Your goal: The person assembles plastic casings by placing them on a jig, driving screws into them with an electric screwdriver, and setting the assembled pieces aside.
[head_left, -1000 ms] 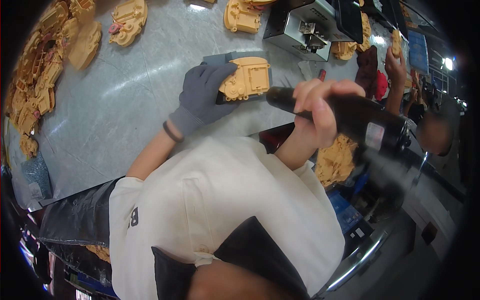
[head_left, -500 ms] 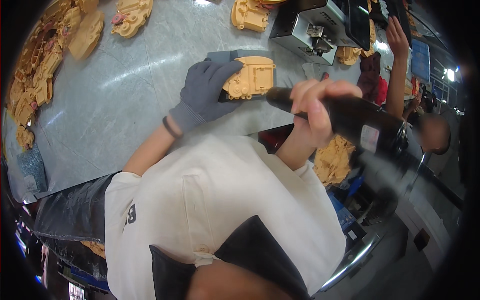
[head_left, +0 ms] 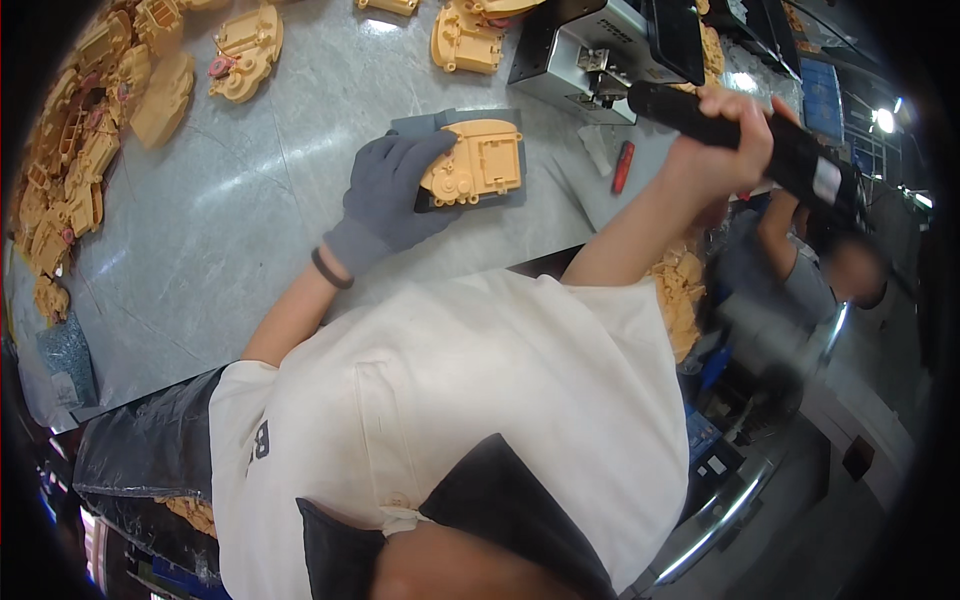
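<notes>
My left hand [head_left: 385, 195], in a grey glove, wraps round the left side of a tan plastic housing [head_left: 487, 160]. The housing lies face up on a dark grey block-like fixture [head_left: 425, 122]. My bare right hand [head_left: 735, 145] is closed round a black electric screwdriver [head_left: 675, 110], held well to the right of the housing. Its front end is beside the metal mechanism of a box-shaped machine [head_left: 562, 50] that looks like a screw feeder. The screwdriver's tip is too blurred to tell whether it touches the machine.
Tan plastic parts [head_left: 85, 180] are heaped along the left edge, and several more lie at the back. A red-handled tool [head_left: 623, 167] rests right of the fixture. A bag of small pieces [head_left: 68, 360] sits at the near left. A co-worker [head_left: 790, 240] is at the right.
My right hand has carried the screwdriver up and right, away from the housing to the box-shaped machine. My left hand keeps its hold on the housing. The whole view has shifted slightly.
</notes>
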